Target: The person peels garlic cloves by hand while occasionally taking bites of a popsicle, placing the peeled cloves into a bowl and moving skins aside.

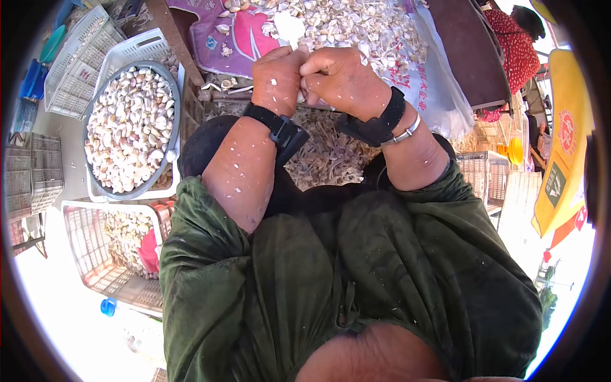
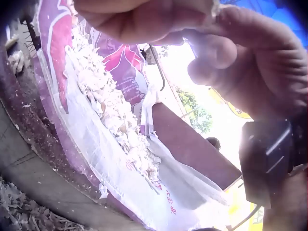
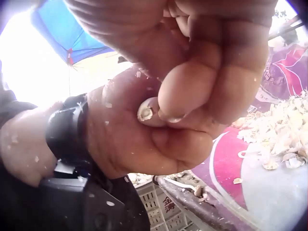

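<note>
Both hands meet above the near edge of a work surface spread with a purple, pink and white printed sack (image 1: 213, 48). My left hand (image 1: 275, 79) has its fingers curled around a garlic clove (image 3: 146, 114), whose root end shows in the right wrist view. Against that same clove, the fingertips of my right hand (image 1: 350, 79) pinch, their other side hidden. Flecks of garlic skin stick to both hands and forearms. On the sack, just beyond the hands, lies a heap of garlic cloves and loose skins (image 1: 356, 32).
To the left, a round grey basin (image 1: 175, 102) full of cloves sits on a white crate (image 1: 121, 54). A pinkish crate (image 1: 83, 254) holds more garlic. Papery skins (image 1: 331, 153) lie below the hands. Behind at right is a person in red dotted clothing (image 1: 512, 48).
</note>
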A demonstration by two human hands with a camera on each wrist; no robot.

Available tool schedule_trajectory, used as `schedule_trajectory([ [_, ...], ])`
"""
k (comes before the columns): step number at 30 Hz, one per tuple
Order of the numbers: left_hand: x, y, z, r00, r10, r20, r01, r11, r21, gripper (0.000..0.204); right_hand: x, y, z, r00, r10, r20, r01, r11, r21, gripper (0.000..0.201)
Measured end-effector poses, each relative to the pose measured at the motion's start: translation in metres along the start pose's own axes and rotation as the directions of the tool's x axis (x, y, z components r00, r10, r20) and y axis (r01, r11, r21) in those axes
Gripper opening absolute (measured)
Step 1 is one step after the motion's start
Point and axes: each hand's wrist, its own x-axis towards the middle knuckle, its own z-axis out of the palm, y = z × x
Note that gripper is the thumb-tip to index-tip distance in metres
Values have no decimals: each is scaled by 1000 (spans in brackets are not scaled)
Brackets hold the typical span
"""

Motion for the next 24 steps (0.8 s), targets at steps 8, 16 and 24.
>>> schedule_trajectory([
  [8, -35, 29, -12, 972, -130, 198, 205, 880, -429, 22, -5, -3, -7, 987, -8, 163, -123, 623, 773, 23],
  [16, -78, 93, -96, 987, 68, -145, -117, 925, -361, 19, -13, 25, -10, 963, 241, 123, -262, 716, 647, 20],
  [24, -32, 132, -300, 705, 487, -516, -295, 863, 410, 16, -41, 61, -4, 868, 437, 236, -496, 791, 358, 23],
])
